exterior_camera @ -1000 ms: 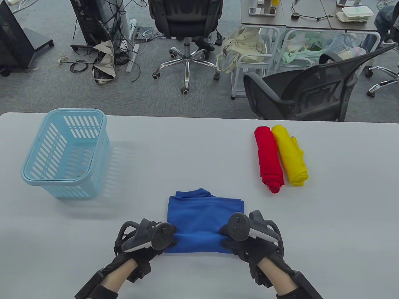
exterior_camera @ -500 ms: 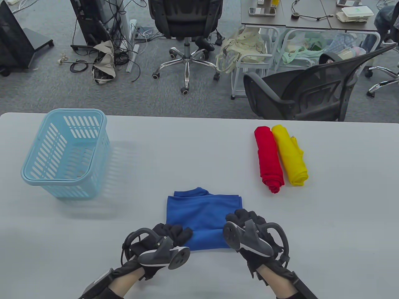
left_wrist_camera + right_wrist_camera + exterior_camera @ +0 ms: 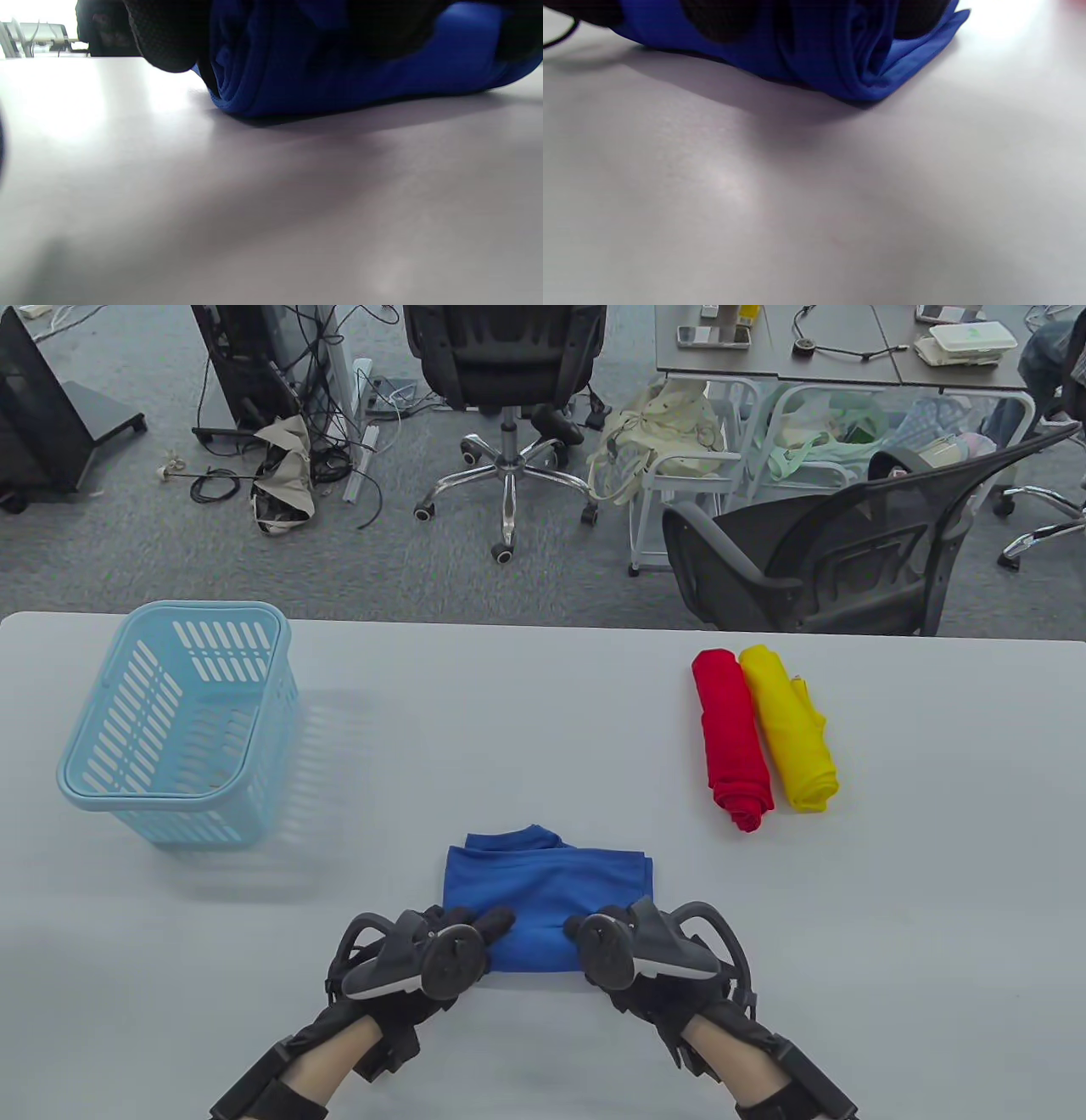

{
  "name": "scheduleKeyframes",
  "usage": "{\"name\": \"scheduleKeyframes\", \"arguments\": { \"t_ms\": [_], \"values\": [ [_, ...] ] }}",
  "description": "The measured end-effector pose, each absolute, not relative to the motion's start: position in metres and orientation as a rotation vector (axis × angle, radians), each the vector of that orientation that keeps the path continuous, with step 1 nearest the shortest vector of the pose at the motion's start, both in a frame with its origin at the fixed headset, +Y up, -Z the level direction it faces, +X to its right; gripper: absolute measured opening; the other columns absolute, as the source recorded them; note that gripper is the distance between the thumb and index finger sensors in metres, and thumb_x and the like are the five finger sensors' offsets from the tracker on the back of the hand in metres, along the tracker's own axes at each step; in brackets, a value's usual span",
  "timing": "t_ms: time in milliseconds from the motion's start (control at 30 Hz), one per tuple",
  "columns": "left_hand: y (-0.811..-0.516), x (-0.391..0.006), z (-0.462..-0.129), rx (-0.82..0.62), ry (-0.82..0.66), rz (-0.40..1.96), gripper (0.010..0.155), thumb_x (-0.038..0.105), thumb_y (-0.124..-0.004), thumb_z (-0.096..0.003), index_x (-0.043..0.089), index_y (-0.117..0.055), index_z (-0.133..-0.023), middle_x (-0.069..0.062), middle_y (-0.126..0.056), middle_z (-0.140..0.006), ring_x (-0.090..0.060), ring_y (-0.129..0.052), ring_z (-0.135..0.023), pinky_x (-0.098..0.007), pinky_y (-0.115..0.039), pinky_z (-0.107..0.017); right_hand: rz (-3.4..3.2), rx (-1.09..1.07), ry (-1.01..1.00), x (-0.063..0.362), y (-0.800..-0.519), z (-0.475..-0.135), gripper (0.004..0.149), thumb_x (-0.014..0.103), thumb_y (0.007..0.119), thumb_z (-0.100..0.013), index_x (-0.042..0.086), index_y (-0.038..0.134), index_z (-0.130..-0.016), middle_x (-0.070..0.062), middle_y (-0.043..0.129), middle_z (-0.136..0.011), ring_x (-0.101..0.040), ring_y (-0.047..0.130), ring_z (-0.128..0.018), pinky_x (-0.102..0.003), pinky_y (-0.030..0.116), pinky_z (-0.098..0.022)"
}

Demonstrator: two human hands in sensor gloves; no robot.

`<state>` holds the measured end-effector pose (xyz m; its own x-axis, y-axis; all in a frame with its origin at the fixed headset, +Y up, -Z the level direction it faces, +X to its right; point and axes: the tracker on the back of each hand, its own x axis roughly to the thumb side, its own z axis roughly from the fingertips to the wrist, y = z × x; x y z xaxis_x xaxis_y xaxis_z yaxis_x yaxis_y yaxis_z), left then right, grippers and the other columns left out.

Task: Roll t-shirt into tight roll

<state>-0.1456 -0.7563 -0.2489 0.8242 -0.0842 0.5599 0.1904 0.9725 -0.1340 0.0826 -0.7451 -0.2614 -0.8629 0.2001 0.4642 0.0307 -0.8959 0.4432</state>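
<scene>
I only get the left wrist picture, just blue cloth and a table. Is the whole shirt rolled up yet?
Observer: No. In the table view the far part of the blue t-shirt lies flat.
Operator: Where's the other hand?
Observer: The right hand is on the roll's other end; the left hand is on this end.
Operator: Any other shirts?
Observer: Yes, a red roll and a yellow roll lie side by side at the table's far right.

Blue t-shirt [image 3: 547, 891] on table, near edge rolled, rest flat.
</scene>
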Motion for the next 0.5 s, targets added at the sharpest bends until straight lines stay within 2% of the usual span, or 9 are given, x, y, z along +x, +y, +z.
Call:
{"name": "scheduleKeyframes", "arguments": {
  "t_ms": [67, 100, 200, 267, 300, 333, 433, 500],
  "values": [
    [-0.759, -0.140, -0.247, -0.166, -0.590, -0.265, 0.070, 0.059, -0.063, -0.0480, 0.036, -0.042, -0.111, -0.017, -0.050, -0.117, -0.037, -0.066, -0.100, -0.057, -0.061, -0.075, 2.726, 0.754, 0.746, 0.088, -0.748, -0.266, 0.059, 0.038, 0.064, -0.063, 0.023, 0.044, -0.117, -0.015, 0.063, -0.110, -0.036, 0.076, -0.090, -0.051, 0.065, -0.065],
    [-0.760, -0.138, -0.247, -0.151, -0.592, -0.301, 0.068, 0.058, -0.063, -0.0481, 0.035, -0.045, -0.110, -0.016, -0.050, -0.116, -0.035, -0.065, -0.100, -0.056, -0.061, -0.075, 2.695, 0.748, 0.763, 0.090, -0.748, -0.267, 0.059, 0.039, 0.062, -0.063, 0.022, 0.044, -0.117, -0.015, 0.064, -0.109, -0.036, 0.077, -0.088, -0.051, 0.066, -0.064],
    [-0.758, -0.134, -0.249, -0.142, -0.611, -0.292, 0.061, 0.052, -0.063, -0.0504, 0.031, -0.053, -0.107, -0.004, -0.070, -0.105, -0.025, -0.081, -0.090, -0.052, -0.069, -0.073, 2.716, 0.727, 0.757, 0.090, -0.747, -0.266, 0.059, 0.039, 0.061, -0.064, 0.021, 0.043, -0.118, -0.015, 0.064, -0.109, -0.036, 0.078, -0.088, -0.050, 0.066, -0.064],
    [-0.755, -0.139, -0.253, -0.194, -0.612, -0.156, 0.060, 0.050, -0.065, -0.0498, 0.025, -0.061, -0.104, -0.001, -0.084, -0.093, -0.021, -0.092, -0.078, -0.049, -0.078, -0.067, 2.872, 0.687, 0.640, 0.085, -0.743, -0.259, 0.062, 0.039, 0.063, -0.065, 0.023, 0.036, -0.119, -0.018, 0.049, -0.116, -0.040, 0.065, -0.099, -0.055, 0.059, -0.069],
    [-0.754, -0.141, -0.256, -0.227, -0.612, -0.097, 0.060, 0.049, -0.065, -0.0498, 0.022, -0.063, -0.103, -0.002, -0.087, -0.089, -0.020, -0.094, -0.073, -0.048, -0.080, -0.065, 2.950, 0.679, 0.568, 0.082, -0.741, -0.256, 0.072, 0.040, 0.067, -0.064, 0.027, 0.023, -0.119, -0.019, 0.037, -0.119, -0.042, 0.055, -0.104, -0.057, 0.053, -0.072],
    [-0.753, -0.146, -0.259, -0.271, -0.599, 0.002, 0.061, 0.049, -0.065, -0.0496, 0.019, -0.065, -0.103, -0.003, -0.089, -0.086, -0.020, -0.096, -0.069, -0.047, -0.082, -0.062, 3.064, 0.738, 0.503, 0.077, -0.738, -0.252, 0.078, 0.041, 0.071, -0.062, 0.029, 0.018, -0.118, -0.019, 0.027, -0.120, -0.043, 0.047, -0.107, -0.060, 0.047, -0.074],
    [-0.753, -0.157, -0.269, -0.380, -0.572, 0.172, 0.060, 0.047, -0.063, -0.0508, 0.014, -0.067, -0.102, -0.003, -0.094, -0.080, -0.019, -0.099, -0.061, -0.046, -0.085, -0.058, 3.204, 0.852, 0.444, 0.065, -0.741, -0.244, 0.083, 0.043, 0.075, -0.060, 0.032, 0.016, -0.117, -0.014, 0.022, -0.121, -0.044, 0.035, -0.112, -0.063, 0.038, -0.076],
    [-0.754, -0.164, -0.273, -0.414, -0.548, 0.255, 0.060, 0.045, -0.060, -0.0528, 0.013, -0.065, -0.103, -0.004, -0.096, -0.078, -0.019, -0.100, -0.058, -0.046, -0.085, -0.056, 3.220, 0.863, 0.498, 0.060, -0.751, -0.242, 0.082, 0.045, 0.073, -0.060, 0.030, 0.017, -0.118, -0.013, 0.028, -0.121, -0.043, 0.040, -0.111, -0.062, 0.041, -0.076]
  ]
}}
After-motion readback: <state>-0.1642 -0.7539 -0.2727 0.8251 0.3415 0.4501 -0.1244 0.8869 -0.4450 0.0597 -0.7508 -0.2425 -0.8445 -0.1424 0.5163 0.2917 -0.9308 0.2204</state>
